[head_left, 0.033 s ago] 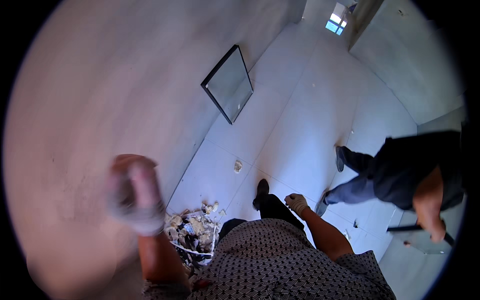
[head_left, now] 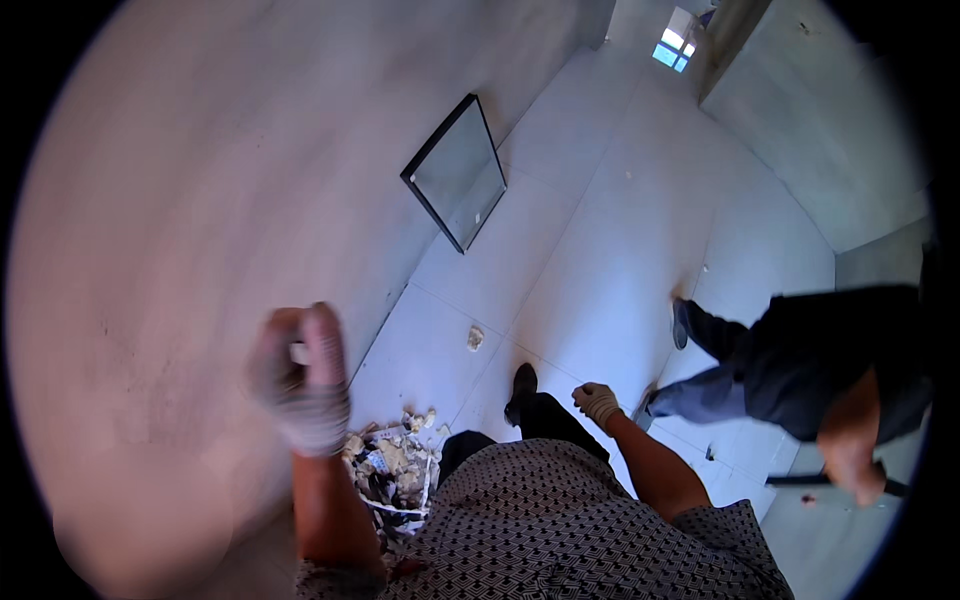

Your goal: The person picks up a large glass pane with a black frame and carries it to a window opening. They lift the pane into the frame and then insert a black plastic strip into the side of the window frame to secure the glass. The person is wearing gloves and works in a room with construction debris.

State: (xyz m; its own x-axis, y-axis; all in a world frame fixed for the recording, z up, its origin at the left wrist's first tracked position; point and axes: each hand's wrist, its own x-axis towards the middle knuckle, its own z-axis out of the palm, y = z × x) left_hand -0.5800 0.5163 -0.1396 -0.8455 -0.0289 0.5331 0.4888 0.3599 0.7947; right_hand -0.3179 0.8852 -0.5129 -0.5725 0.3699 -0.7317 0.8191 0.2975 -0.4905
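Note:
My left hand is raised in front of the wall at the left, in a pale glove that leaves fingers bare. Its fingers are curled round and blurred; a small white patch shows between them, too unclear to name. My right hand, also partly gloved, hangs low before my body with its fingers curled in; whatever may be inside them is hidden. Below and right of my left hand lies a pile of rubble and scraps in a pale-edged bag or container. A black-framed glass panel leans against the wall farther ahead.
At the right a person in dark clothes stands, one hand on a black-framed pane. A pale crumb of debris lies on the tiled floor. A bright window shows at the far end.
My left hand has shifted right, toward the pile. The other person's hand and the framed pane have moved slightly left and down. My right hand has barely moved.

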